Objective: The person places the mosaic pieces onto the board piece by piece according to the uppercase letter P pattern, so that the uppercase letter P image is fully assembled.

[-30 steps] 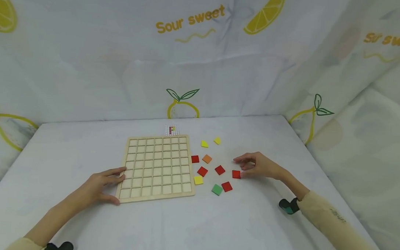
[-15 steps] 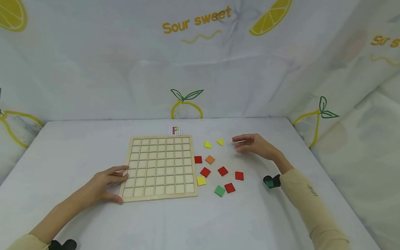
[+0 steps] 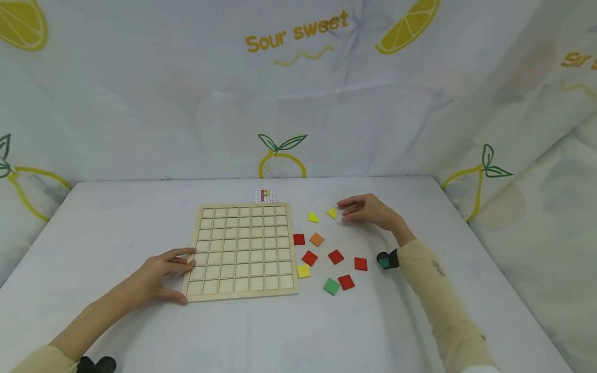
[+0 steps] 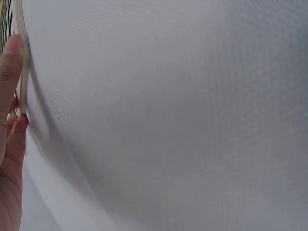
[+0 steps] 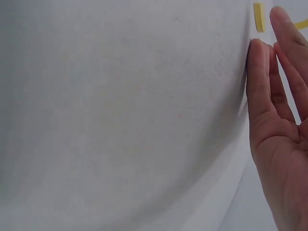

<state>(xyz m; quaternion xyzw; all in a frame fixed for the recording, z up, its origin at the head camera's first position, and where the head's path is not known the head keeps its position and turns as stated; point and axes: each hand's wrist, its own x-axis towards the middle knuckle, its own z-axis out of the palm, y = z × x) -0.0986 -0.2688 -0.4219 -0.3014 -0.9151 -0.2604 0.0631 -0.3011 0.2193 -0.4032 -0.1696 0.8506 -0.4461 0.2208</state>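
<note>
A pale wooden grid board (image 3: pixel 243 251) lies on the white table. My left hand (image 3: pixel 159 277) holds it at the near left corner, with fingers over the left edge and the thumb at the corner. The left wrist view shows the fingers (image 4: pixel 14 48) against the board's edge (image 4: pixel 24 62). My right hand (image 3: pixel 369 209) hovers low at the right, thumb and fingers apart with nothing between them. Just beyond its fingertips lies a yellow triangular tile (image 3: pixel 331 213), seen also as a thin yellow piece (image 5: pixel 259 17) in the right wrist view.
Right of the board lie another yellow piece (image 3: pixel 313 217), an orange tile (image 3: pixel 317 239), several red tiles (image 3: pixel 335 257), a yellow square tile (image 3: pixel 303 272) and a green tile (image 3: pixel 331 286). A small patterned card (image 3: pixel 265 195) sits behind the board.
My right hand has moved from beside the rightmost red tile to the back and then left, up to the yellow triangular tile. My left hand stays on the board.
</note>
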